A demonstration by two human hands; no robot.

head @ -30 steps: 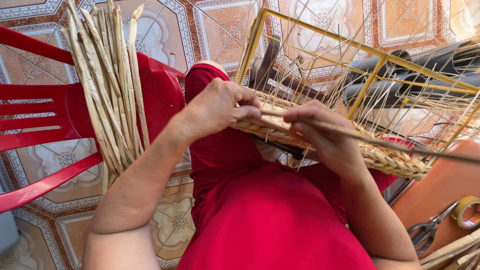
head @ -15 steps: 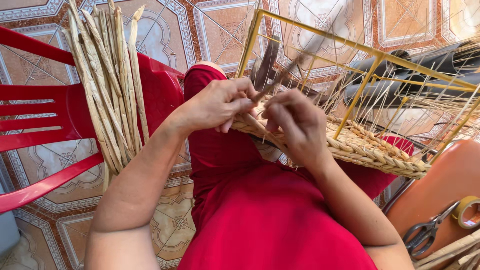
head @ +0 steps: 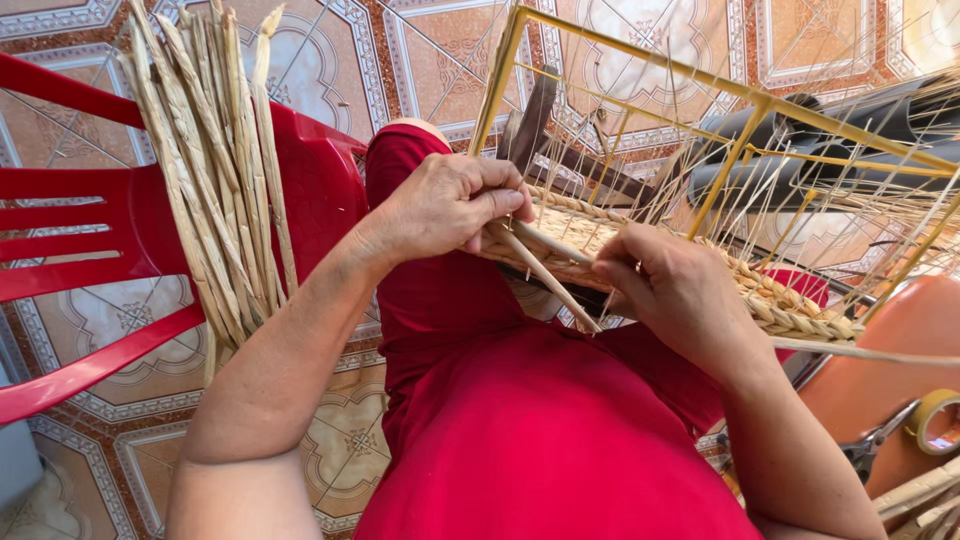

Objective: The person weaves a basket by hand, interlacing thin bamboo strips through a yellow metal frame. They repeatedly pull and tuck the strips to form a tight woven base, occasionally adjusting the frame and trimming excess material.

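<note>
At the far left a red plastic chair (head: 90,240) stands on the patterned floor tiles (head: 390,60), and a bundle of dried reed stalks (head: 215,180) leans upright against its seat edge, within arm's reach of the person, probably so fresh strands can be drawn without getting up.

The person, in red clothing, has one knee raised under the work. The left hand (head: 450,205) is curled over the near edge of the woven straw band (head: 640,265), fingers closed down on it with the thumb pressing from the front; I would say it is pinning the braid flat so the weave stays tight. A loose reed strand (head: 545,275) runs from under that hand diagonally down toward the lap.

Just right of it, the right hand (head: 675,295) is closed in a pinch on the lower end of that strand, beside the braided rim, holding it taut.

The band lies across the bottom of a yellow metal frame (head: 740,100), which rests tilted on the person's lap. Thin upright straw spokes (head: 700,190) rise from the weaving and lean against the frame's bars, which seem to keep them in order.

At the far right, an orange surface (head: 900,340) carries a roll of tape (head: 935,420) and what looks like a pair of pliers (head: 875,445), partly cut off by the edge.
</note>
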